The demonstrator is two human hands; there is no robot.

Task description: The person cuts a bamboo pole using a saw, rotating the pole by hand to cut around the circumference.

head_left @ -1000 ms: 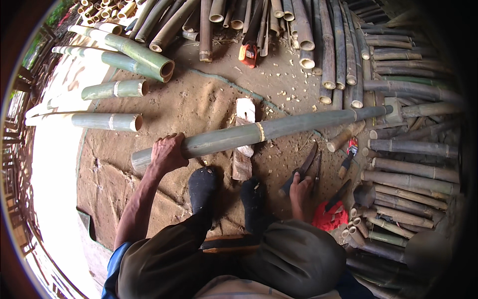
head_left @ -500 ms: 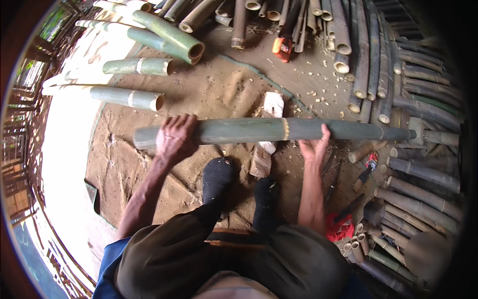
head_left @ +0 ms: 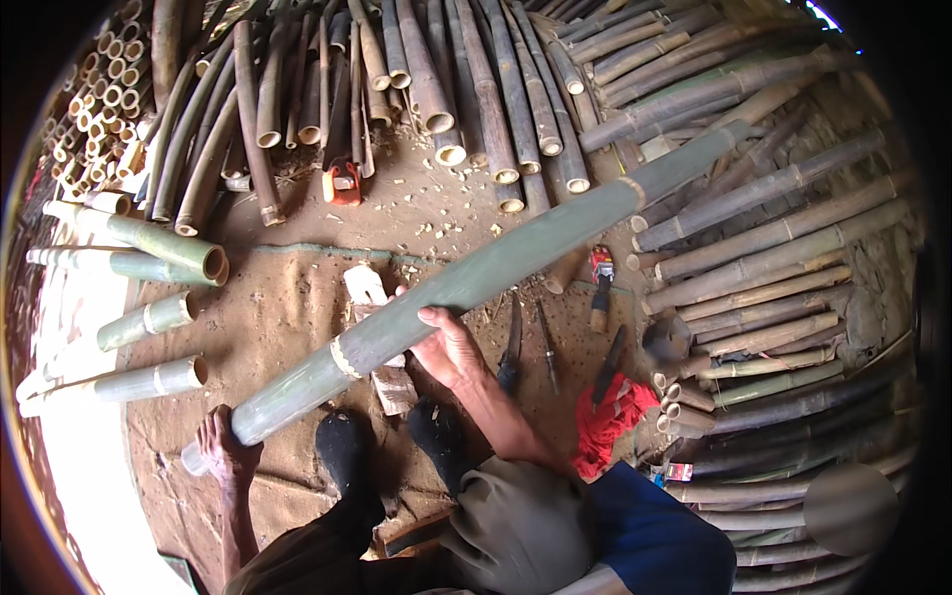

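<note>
A long green bamboo pole (head_left: 496, 268) runs on a slant from lower left to upper right, lifted above the ground. My left hand (head_left: 223, 446) grips its cut near end at the lower left. My right hand (head_left: 446, 347) wraps around the pole near its middle, just past a pale node ring. My two dark shoes (head_left: 347, 451) stand below the pole on the brown mat. A pale wooden block (head_left: 365, 288) lies under the pole.
Stacks of bamboo poles (head_left: 754, 268) fill the right side and the top. Short cut green sections (head_left: 149, 322) lie at the left. A red tool (head_left: 342, 183) sits at top centre. Blades and handled tools (head_left: 601, 278) and a red cloth (head_left: 615, 416) lie at my right.
The pole has swung from level to a steep slant, its far end up to the right. My left hand slid to the near end; my right hand moved to the middle.
</note>
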